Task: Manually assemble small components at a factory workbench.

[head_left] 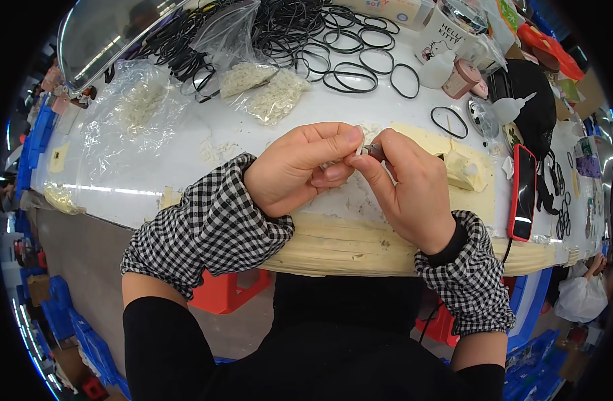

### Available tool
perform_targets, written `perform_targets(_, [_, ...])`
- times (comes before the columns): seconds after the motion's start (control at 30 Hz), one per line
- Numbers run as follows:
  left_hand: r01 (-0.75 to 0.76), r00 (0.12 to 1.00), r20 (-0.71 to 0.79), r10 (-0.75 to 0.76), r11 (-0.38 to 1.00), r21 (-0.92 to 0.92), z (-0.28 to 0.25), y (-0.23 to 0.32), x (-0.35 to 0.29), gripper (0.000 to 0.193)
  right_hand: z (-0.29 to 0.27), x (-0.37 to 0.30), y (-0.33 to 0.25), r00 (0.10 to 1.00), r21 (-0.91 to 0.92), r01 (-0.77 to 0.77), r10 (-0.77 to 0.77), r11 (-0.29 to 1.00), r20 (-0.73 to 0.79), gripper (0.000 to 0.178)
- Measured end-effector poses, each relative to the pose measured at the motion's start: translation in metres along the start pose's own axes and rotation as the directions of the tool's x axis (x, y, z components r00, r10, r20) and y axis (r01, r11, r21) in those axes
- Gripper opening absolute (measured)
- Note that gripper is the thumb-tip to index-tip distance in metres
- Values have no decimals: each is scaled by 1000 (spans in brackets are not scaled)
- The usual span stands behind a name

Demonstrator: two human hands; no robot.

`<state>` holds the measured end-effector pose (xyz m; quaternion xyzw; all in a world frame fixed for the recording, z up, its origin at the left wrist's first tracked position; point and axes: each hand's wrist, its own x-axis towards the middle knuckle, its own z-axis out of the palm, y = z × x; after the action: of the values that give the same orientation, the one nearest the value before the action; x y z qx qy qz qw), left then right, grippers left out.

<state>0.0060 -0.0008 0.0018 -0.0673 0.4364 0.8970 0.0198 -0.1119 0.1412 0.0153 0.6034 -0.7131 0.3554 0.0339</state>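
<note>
Fingers of the left hand pinch a small whitish piece, those of the right hand a small grey piece, left of the pale-yellow angular block; light, steady pressure seems best.

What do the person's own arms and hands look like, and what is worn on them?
Black-and-white checked fabric oversleeves with gathered ends cover both forearms. A plain black band shows at the right wrist. Black garment sleeves cover the upper arms. The left hand and right hand wear no gloves.
</note>
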Motion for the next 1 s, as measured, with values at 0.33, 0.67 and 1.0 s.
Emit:
perform_targets(0.33, [-66, 996, -69, 60, 994, -87, -2, 2, 0, 21, -2, 0, 0, 1000, 36, -23, 23, 999, 0, 26])
perform_targets(0.67, [-192, 920, -384, 73, 940, -281, -2, 9, 3, 16, 10, -11, 3, 976, -7, 16, -14, 1000, 217, 16])
perform_targets(1.0, [-107, 922, -372, 105, 994, 15, -3, 6, 3, 20, 8, -6, 3, 994, -51, -14, 19, 999, 104, 16])
